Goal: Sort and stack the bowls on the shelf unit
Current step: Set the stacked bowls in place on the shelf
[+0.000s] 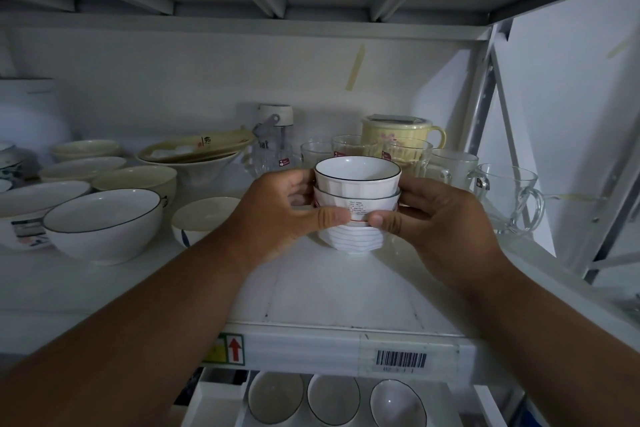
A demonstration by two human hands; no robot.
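Note:
A stack of small white bowls stands in the middle of the white shelf; the top bowl has a dark rim and the bottom one carries thin red lines. My left hand grips the stack from the left, thumb across the front. From the right, my right hand grips it, and the two thumbs nearly meet. A large white bowl with a dark rim sits at the left. Beside it is a smaller bowl with blue marks.
Cream bowls and plates crowd the back left. Glass cups, a glass mug, a yellow lidded mug and a bottle stand behind and right. Three bowls lie on the shelf below. A metal upright bounds the right.

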